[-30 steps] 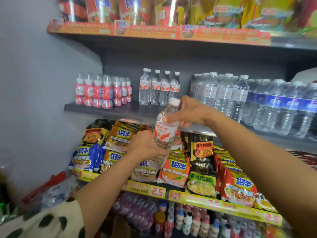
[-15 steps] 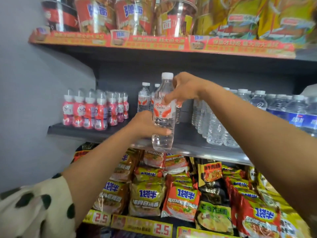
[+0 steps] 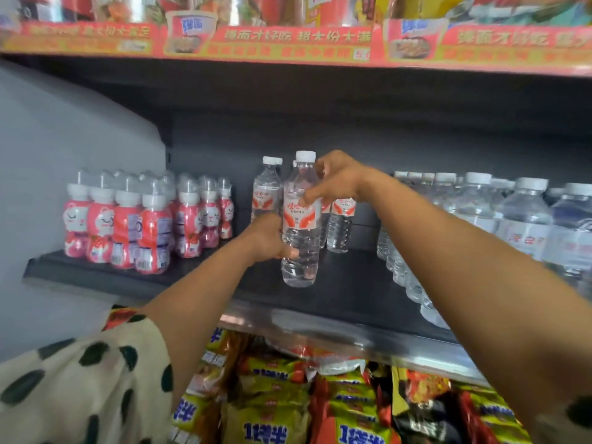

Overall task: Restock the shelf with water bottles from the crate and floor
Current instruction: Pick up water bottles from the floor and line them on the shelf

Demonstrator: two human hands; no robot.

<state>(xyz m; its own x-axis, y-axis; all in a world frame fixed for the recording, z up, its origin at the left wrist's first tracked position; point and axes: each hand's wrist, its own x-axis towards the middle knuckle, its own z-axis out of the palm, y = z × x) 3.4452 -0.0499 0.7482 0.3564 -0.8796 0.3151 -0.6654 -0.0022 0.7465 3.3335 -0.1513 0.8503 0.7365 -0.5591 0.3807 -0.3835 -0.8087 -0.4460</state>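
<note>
On the dark middle shelf, near its front edge, a clear water bottle stands upright, its long axis vertical and its white cap pointing up. It carries a white label with red-orange swooshes and red script, and the water inside shows through the ribbed lower body. Its base appears to sit on the shelf board. The left hand wraps the lower body from the left, fingers curled round it below the label. The right hand pinches the bottle's shoulder from the right, thumb and fingertips closed on the plastic just under the cap. Just behind it, farther back, stand more bottles of the same brand. To the left is a cluster of pink cat-faced drink bottles; to the right, rows of larger clear bottles. Below the shelf hang instant noodle packets, and a red price strip runs along the shelf above. A spotted sleeve covers the left upper arm.
</note>
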